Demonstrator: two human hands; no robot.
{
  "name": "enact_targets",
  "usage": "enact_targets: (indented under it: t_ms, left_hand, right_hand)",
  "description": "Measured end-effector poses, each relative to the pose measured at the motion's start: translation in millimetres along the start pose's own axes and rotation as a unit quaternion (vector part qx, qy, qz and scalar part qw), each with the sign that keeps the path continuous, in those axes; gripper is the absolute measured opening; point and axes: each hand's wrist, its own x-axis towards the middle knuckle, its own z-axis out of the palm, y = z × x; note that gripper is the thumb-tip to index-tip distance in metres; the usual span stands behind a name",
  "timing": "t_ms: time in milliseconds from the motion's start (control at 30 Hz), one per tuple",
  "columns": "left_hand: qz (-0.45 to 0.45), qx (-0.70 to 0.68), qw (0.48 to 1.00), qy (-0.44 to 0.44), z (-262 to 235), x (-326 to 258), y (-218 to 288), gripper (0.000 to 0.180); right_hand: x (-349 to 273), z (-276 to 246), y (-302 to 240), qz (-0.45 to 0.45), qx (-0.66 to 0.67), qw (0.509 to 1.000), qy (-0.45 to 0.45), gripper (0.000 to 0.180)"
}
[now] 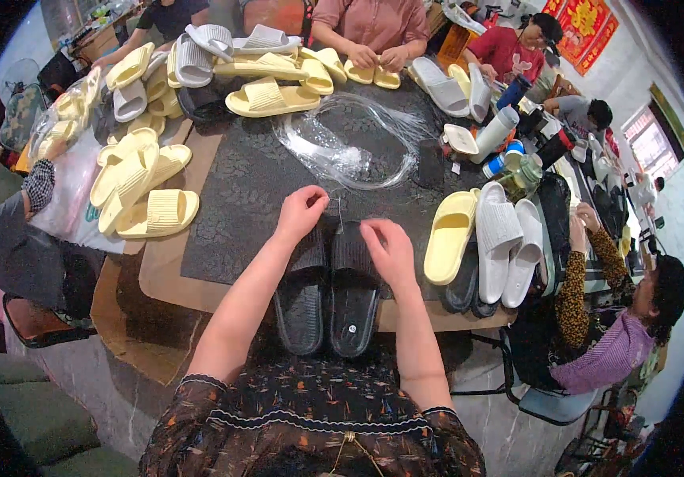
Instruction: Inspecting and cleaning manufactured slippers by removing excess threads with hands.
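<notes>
At a crowded worktable, a person in a dark patterned top leans over a pair of black slippers (301, 318), which sit side by side at the near edge, toes away from the wearer and heels toward the body; the left hand (304, 211) hangs just above the left slipper's strap, thumb and fingertips drawn close together, though whether they pinch a thin strand cannot be told; the right hand (388, 248) is at the right slipper's strap, fingers curled and narrow, its grip, if any, too unclear to tell. Beyond the hands, a loose coil of clear strands (370, 182) lies on the dark patterned mat (231, 215); to the right, a yellow slipper (449, 242) rests beside pale grey slippers (498, 226), with a white bottle (495, 135) behind them; to the left, yellow slippers (159, 213) lie in an overlapping heap; across the table, a co-worker in a pink shirt (370, 22) has both hands on a small yellow pair (360, 73), while another in a purple top (606, 354) sits at right, arms raised.
</notes>
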Motion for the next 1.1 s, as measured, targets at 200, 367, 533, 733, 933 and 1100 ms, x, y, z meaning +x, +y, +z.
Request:
enact_targets:
  t_ms: [200, 367, 533, 733, 933, 1100]
  left_hand:
    - [-0.019, -0.028, 0.999, 0.0, 3, -2, -5, 0.018]
    - [-0.03, -0.031, 0.998, -0.054, -1, -3, 2, 0.019]
    - [-0.026, -0.067, 0.992, -0.108, 1, -5, 9, 0.02]
    - [0.021, -0.042, 0.998, -0.048, 2, -5, 12, 0.02]
    - [0.038, -0.034, 0.994, -0.099, 1, -7, 18, 0.018]
    - [0.044, -0.044, 0.992, -0.109, 0, -9, 21, 0.019]
  right_hand:
    - [35, 44, 14, 0.124, -0.008, 0.99, -0.064, 0.026]
    - [33, 64, 41, 0.166, 0.246, 0.953, -0.058, 0.016]
    - [33, 66, 48, 0.138, 0.302, 0.943, -0.002, 0.015]
    - [32, 62, 45, 0.145, 0.3, 0.943, 0.023, 0.014]
    - [31, 62, 48, 0.127, 0.325, 0.936, 0.048, 0.012]
    - [32, 58, 38, 0.113, 0.305, 0.945, 0.026, 0.011]
